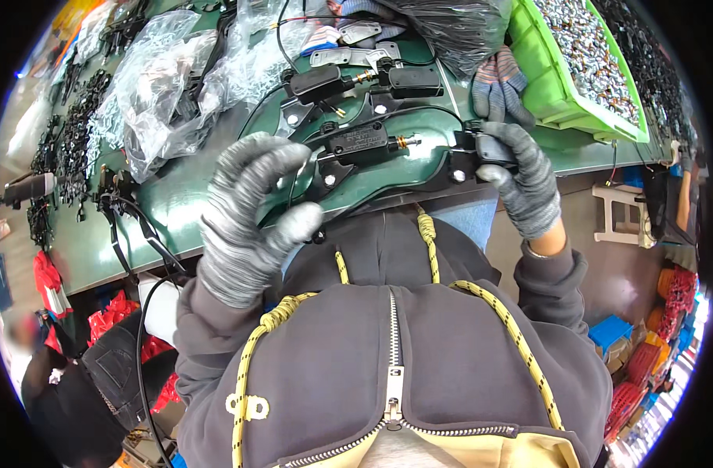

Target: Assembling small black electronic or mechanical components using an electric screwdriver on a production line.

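Note:
My left hand (243,222), in a grey knit glove, is at the table's near edge with its thumb and fingers apart. A thin black cable runs past its fingertips, and I see nothing gripped in it. Between my hands lies a black rectangular housing (358,143) with a brass-coloured fitting at its right end. My gloved right hand (532,183) pinches a similar black housing (495,150) between thumb and fingers, over a black bracket (456,175). Farther back lie two more black housings, one at centre (319,83) and one to its right (413,81).
A green bin (540,78) full of small metal parts stands at the right back. Nearby lie striped gloves (498,84) and a black plastic bag (462,35). Clear plastic bags (165,86) and heaps of black parts (79,132) cover the left of the green table (83,253).

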`<state>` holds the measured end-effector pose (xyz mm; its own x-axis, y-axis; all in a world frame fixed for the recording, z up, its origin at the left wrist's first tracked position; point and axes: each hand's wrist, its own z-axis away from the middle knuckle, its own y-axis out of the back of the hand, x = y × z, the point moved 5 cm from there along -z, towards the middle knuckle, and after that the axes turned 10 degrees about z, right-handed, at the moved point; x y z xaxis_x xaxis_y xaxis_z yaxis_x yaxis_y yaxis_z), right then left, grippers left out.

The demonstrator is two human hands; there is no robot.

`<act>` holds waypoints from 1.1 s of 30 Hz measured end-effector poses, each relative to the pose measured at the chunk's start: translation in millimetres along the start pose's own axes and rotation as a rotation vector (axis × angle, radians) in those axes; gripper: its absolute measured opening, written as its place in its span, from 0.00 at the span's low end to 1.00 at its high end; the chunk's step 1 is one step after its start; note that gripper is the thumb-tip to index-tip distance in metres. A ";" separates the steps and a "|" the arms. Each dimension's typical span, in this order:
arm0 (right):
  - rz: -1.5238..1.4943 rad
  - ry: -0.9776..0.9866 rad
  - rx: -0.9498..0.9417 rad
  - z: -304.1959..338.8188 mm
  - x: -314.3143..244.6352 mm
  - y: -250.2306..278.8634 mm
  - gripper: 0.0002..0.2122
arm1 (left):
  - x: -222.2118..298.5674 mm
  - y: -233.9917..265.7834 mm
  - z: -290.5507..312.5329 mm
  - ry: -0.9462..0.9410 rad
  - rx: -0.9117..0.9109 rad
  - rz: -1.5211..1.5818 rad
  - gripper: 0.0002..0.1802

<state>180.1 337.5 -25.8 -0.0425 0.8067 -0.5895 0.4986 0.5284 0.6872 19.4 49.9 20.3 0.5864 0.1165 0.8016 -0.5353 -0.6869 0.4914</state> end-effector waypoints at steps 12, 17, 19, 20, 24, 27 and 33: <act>0.246 0.115 -0.026 -40.2 -5.8 -28.0 0.22 | -19.9 -36.4 1.0 -0.152 -0.017 -0.428 0.37; 0.188 0.100 -0.040 -46.8 -9.9 -29.2 0.22 | -21.4 -35.1 0.4 -0.138 -0.003 -0.462 0.37; 0.173 0.102 -0.033 -46.2 -9.4 -27.5 0.23 | -21.3 -35.9 0.6 -0.144 -0.011 -0.478 0.37; 0.159 0.104 -0.025 -45.4 -9.2 -25.7 0.24 | -20.7 -37.0 0.3 -0.148 -0.002 -0.478 0.35; 0.298 0.100 -0.003 -48.5 -11.8 -13.8 0.27 | -18.2 -37.2 -0.4 -0.137 0.006 -0.479 0.34; 0.274 0.128 0.044 -50.3 -16.5 -10.8 0.28 | -18.8 -37.2 1.4 -0.145 0.032 -0.445 0.34; 0.179 0.173 -0.082 -50.9 -4.1 -19.1 0.24 | -20.0 -36.3 -0.1 -0.162 0.042 -0.425 0.31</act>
<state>126.7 337.6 -14.9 -0.1108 0.9189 -0.3786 0.4397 0.3869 0.8105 27.0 72.6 -13.6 0.8378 0.2828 0.4670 -0.2040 -0.6312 0.7483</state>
